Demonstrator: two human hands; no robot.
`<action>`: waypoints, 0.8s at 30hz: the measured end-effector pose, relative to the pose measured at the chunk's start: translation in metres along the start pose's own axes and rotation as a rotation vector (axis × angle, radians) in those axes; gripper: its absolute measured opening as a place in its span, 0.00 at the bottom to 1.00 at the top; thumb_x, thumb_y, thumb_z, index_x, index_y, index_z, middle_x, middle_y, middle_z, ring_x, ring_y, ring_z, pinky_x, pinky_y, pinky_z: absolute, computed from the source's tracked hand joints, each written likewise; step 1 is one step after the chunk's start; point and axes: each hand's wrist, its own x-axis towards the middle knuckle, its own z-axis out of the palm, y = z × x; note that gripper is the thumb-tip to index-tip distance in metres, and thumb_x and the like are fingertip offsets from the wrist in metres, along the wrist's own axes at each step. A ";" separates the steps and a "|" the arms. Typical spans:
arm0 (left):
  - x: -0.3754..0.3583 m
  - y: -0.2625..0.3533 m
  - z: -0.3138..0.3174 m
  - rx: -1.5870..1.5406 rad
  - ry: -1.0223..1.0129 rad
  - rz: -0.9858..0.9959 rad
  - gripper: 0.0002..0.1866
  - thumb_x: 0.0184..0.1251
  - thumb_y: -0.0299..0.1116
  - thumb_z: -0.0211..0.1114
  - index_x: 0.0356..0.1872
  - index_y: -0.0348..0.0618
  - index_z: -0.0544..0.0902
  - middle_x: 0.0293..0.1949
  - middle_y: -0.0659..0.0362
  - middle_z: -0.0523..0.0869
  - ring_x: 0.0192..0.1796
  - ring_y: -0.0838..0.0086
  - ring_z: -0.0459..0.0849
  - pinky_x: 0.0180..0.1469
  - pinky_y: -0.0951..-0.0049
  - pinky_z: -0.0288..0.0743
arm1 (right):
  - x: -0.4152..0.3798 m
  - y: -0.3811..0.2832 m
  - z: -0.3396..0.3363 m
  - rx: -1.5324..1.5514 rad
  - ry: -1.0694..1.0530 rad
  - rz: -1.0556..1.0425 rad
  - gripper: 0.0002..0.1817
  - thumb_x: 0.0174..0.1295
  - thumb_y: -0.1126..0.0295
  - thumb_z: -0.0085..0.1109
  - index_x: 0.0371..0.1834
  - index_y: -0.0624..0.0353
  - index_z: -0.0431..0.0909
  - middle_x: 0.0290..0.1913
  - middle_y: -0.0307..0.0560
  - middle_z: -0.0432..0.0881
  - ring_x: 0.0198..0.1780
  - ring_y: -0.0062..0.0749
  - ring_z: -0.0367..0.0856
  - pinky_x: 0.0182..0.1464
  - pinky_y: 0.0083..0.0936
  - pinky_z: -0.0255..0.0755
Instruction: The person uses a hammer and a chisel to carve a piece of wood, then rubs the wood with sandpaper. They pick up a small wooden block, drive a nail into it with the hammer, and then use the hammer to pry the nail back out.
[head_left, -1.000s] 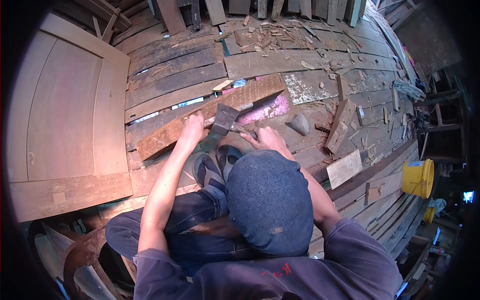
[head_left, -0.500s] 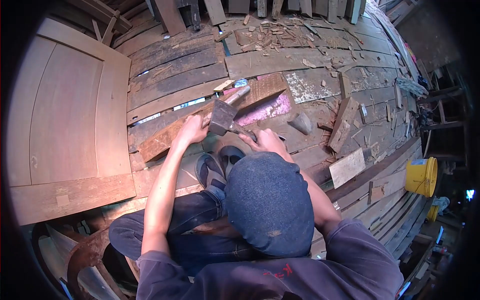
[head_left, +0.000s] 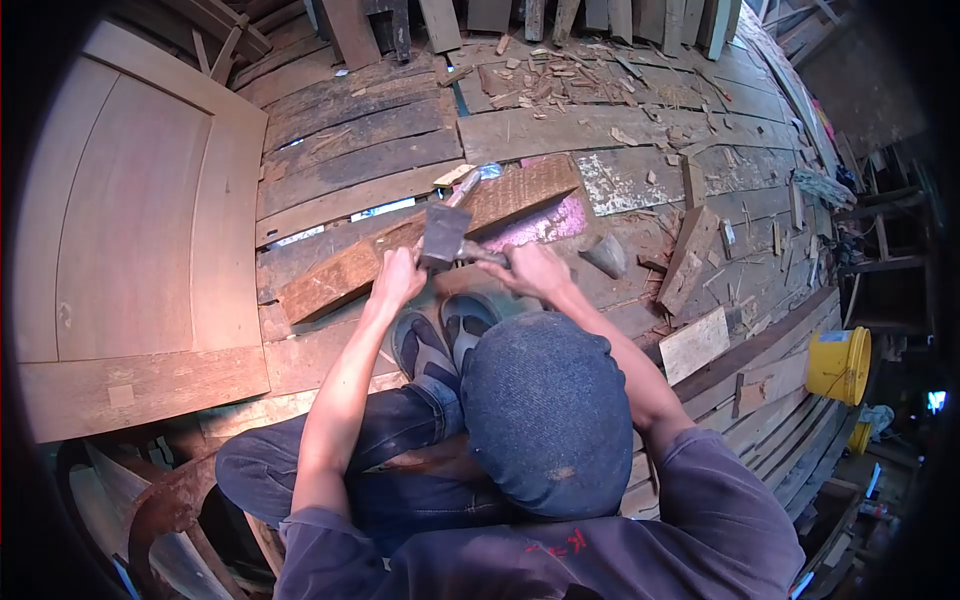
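A long, thick wooden beam (head_left: 330,278) lies slantwise on the plank floor in front of my feet. My left hand (head_left: 398,280) is closed around the near end of a chisel-like tool (head_left: 464,188), whose pale, rounded far end angles over the beam. My right hand (head_left: 537,270) grips the handle of a hammer (head_left: 443,236) with a dark, blocky head. That head overlaps the chisel-like tool just beyond my left fingers and hides its middle. A pink board (head_left: 548,222) shows under the beam's right part.
On the left lies a panelled wooden door (head_left: 135,230). Wood chips (head_left: 560,80) litter the far floor. To the right are a wood block (head_left: 688,262), a grey wedge-like piece (head_left: 604,257), a pale board (head_left: 694,345) and a yellow bucket (head_left: 838,365).
My left hand has shifted slightly nearer, and the chisel-like tool's far end has swung left. My right hand has moved slightly away from me, still holding the hammer.
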 end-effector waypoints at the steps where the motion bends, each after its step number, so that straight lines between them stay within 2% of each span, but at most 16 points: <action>1: -0.005 0.004 0.001 -0.006 -0.006 -0.034 0.16 0.57 0.32 0.65 0.34 0.23 0.83 0.32 0.29 0.82 0.42 0.38 0.84 0.45 0.49 0.80 | 0.005 0.006 -0.005 -0.020 -0.047 0.015 0.42 0.65 0.31 0.46 0.30 0.68 0.84 0.30 0.68 0.84 0.35 0.61 0.85 0.41 0.50 0.80; 2: -0.007 0.009 0.001 -0.026 -0.016 -0.054 0.20 0.62 0.38 0.65 0.34 0.23 0.83 0.32 0.28 0.82 0.42 0.38 0.84 0.43 0.49 0.79 | 0.010 0.010 -0.008 0.088 -0.003 0.036 0.41 0.65 0.32 0.46 0.30 0.67 0.84 0.30 0.66 0.84 0.34 0.61 0.85 0.41 0.50 0.79; 5: -0.004 0.030 0.004 -0.070 0.061 -0.043 0.19 0.62 0.37 0.66 0.34 0.22 0.83 0.31 0.28 0.81 0.41 0.37 0.84 0.42 0.48 0.79 | 0.021 0.010 0.008 0.152 0.173 0.016 0.40 0.65 0.32 0.47 0.35 0.66 0.85 0.30 0.67 0.84 0.33 0.61 0.85 0.42 0.50 0.78; 6: -0.008 0.026 0.014 -0.086 0.069 -0.025 0.19 0.61 0.36 0.66 0.33 0.22 0.83 0.30 0.28 0.81 0.41 0.38 0.84 0.42 0.49 0.79 | 0.015 0.002 0.001 0.218 0.079 0.001 0.41 0.64 0.32 0.47 0.40 0.66 0.85 0.31 0.69 0.83 0.34 0.63 0.85 0.43 0.51 0.78; 9: 0.002 0.011 0.023 -0.108 0.103 0.028 0.17 0.61 0.35 0.67 0.32 0.22 0.82 0.28 0.29 0.81 0.40 0.39 0.84 0.41 0.49 0.79 | 0.012 0.006 0.005 0.029 0.154 -0.146 0.41 0.63 0.31 0.48 0.43 0.64 0.85 0.31 0.68 0.84 0.35 0.62 0.85 0.42 0.51 0.78; 10: -0.002 0.010 0.022 -0.113 0.087 0.013 0.17 0.61 0.35 0.67 0.31 0.22 0.82 0.28 0.29 0.81 0.39 0.39 0.84 0.40 0.49 0.79 | 0.013 0.007 -0.003 -0.001 0.031 -0.076 0.42 0.62 0.28 0.47 0.40 0.65 0.85 0.29 0.65 0.84 0.33 0.57 0.86 0.39 0.50 0.79; 11: -0.007 0.008 0.021 -0.116 0.071 -0.003 0.17 0.61 0.34 0.67 0.31 0.22 0.82 0.27 0.29 0.81 0.39 0.39 0.85 0.40 0.49 0.79 | 0.021 0.016 0.003 0.008 0.049 -0.010 0.44 0.61 0.27 0.47 0.34 0.65 0.85 0.26 0.63 0.84 0.30 0.52 0.86 0.37 0.49 0.79; 13: -0.007 0.019 0.017 -0.107 0.137 -0.002 0.18 0.62 0.35 0.66 0.29 0.22 0.82 0.26 0.30 0.81 0.37 0.39 0.85 0.39 0.49 0.79 | 0.031 0.018 0.008 0.127 0.169 0.002 0.44 0.61 0.26 0.47 0.30 0.66 0.84 0.25 0.63 0.83 0.29 0.53 0.85 0.37 0.49 0.79; 15: -0.006 0.032 0.014 -0.104 0.139 -0.035 0.18 0.62 0.35 0.66 0.29 0.22 0.82 0.26 0.29 0.80 0.37 0.39 0.85 0.38 0.49 0.78 | 0.028 0.006 0.017 0.248 0.125 0.042 0.44 0.60 0.27 0.48 0.30 0.66 0.84 0.26 0.65 0.83 0.31 0.56 0.85 0.38 0.49 0.79; 16: -0.007 0.028 0.021 -0.105 0.206 0.005 0.18 0.62 0.35 0.66 0.30 0.22 0.82 0.26 0.30 0.81 0.37 0.39 0.85 0.37 0.49 0.78 | 0.029 0.002 0.018 0.304 0.115 0.057 0.44 0.60 0.27 0.48 0.30 0.66 0.84 0.26 0.65 0.83 0.31 0.57 0.86 0.38 0.49 0.79; 17: -0.004 0.021 0.026 -0.126 0.128 -0.045 0.17 0.62 0.34 0.66 0.30 0.22 0.82 0.27 0.30 0.81 0.37 0.39 0.84 0.38 0.49 0.78 | 0.028 0.001 0.019 0.248 0.150 -0.025 0.43 0.60 0.27 0.49 0.29 0.65 0.84 0.27 0.66 0.83 0.33 0.59 0.86 0.38 0.48 0.79; 19: -0.012 0.014 0.028 -0.194 0.236 0.105 0.18 0.62 0.35 0.67 0.29 0.23 0.82 0.27 0.31 0.81 0.38 0.40 0.85 0.39 0.49 0.78 | 0.025 0.004 0.012 0.023 0.130 -0.115 0.42 0.60 0.28 0.50 0.28 0.65 0.84 0.26 0.67 0.83 0.33 0.58 0.86 0.37 0.48 0.79; 21: -0.014 0.014 0.024 -0.139 0.152 0.023 0.18 0.61 0.36 0.67 0.30 0.23 0.82 0.28 0.31 0.82 0.39 0.40 0.85 0.41 0.49 0.78 | 0.029 0.018 0.006 -0.026 0.155 -0.073 0.42 0.59 0.27 0.50 0.28 0.65 0.84 0.24 0.66 0.82 0.32 0.57 0.86 0.36 0.49 0.79; 24: -0.012 0.031 0.008 -0.119 0.106 -0.069 0.19 0.62 0.38 0.67 0.31 0.24 0.82 0.29 0.31 0.82 0.40 0.39 0.84 0.42 0.49 0.78 | 0.038 0.009 0.009 0.212 0.174 -0.011 0.43 0.60 0.28 0.50 0.26 0.67 0.83 0.23 0.65 0.82 0.30 0.56 0.85 0.35 0.48 0.77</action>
